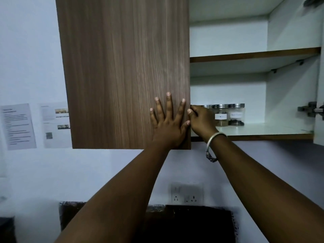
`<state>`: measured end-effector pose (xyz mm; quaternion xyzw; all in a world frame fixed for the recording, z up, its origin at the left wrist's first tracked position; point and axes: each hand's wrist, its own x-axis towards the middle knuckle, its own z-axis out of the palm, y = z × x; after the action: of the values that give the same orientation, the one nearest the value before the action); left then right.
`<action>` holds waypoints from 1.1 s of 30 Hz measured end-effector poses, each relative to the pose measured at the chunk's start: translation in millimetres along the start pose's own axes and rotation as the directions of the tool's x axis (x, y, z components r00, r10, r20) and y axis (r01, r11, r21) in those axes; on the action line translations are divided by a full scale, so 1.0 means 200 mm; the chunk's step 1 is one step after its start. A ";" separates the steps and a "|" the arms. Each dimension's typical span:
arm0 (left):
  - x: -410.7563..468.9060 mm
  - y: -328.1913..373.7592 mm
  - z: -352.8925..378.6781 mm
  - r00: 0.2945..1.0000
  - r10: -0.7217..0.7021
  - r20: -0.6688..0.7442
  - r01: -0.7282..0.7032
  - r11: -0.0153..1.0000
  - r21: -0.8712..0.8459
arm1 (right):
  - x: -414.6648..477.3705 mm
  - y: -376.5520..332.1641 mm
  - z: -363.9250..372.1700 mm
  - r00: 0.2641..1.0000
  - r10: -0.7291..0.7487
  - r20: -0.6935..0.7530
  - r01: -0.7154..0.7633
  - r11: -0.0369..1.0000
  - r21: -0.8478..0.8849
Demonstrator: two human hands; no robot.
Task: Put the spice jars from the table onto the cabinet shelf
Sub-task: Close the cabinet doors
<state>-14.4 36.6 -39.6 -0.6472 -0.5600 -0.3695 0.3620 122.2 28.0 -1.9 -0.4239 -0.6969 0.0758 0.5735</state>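
Clear spice jars with steel lids stand in a row on the lower cabinet shelf (273, 131): one with dark contents (236, 114) at the right, one with tan powder (221, 115) beside it, and a third (207, 106) mostly hidden behind my right hand. My left hand (169, 120) lies flat with fingers spread on the closed wooden left door (122, 72), near its right edge. My right hand (201, 120), a silver bangle on its wrist, curls its fingers around that door's right edge.
The right cabinet door is swung open, its hinge (308, 109) at the far right. An upper shelf (254, 54) holds nothing visible. Paper sheets (19, 126) hang on the wall at left. A wall socket (187, 193) sits below, above a dark counter area (189, 223).
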 end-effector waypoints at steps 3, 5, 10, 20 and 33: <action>0.03 -0.01 0.05 1.000 -0.020 0.020 0.020 1.000 0.016 | 0.06 0.02 0.03 0.999 0.036 0.027 -0.036 0.999 0.003; 0.04 -0.01 0.07 0.999 -0.031 0.019 0.030 0.999 0.012 | 0.09 0.03 0.05 0.998 0.047 0.037 -0.048 0.999 0.018; 0.05 -0.02 0.12 0.999 -0.006 -0.036 0.007 1.000 0.008 | 0.10 0.08 0.08 0.998 0.047 0.045 -0.051 0.993 0.103; 0.01 0.02 -0.19 0.993 -0.034 0.117 0.086 0.880 -0.467 | -0.11 -0.01 -0.05 0.996 0.027 0.089 -0.056 0.940 0.337; -0.27 1.36 -0.79 0.808 0.308 -0.502 -0.503 -0.082 -0.860 | -0.92 -0.14 -1.25 0.843 -0.320 -0.433 0.395 0.914 0.092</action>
<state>238.7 -157.5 -28.8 -0.8207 0.0921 -0.5626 -0.0385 320.3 -209.9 -37.4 -0.2395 -0.6187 -0.0613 0.7457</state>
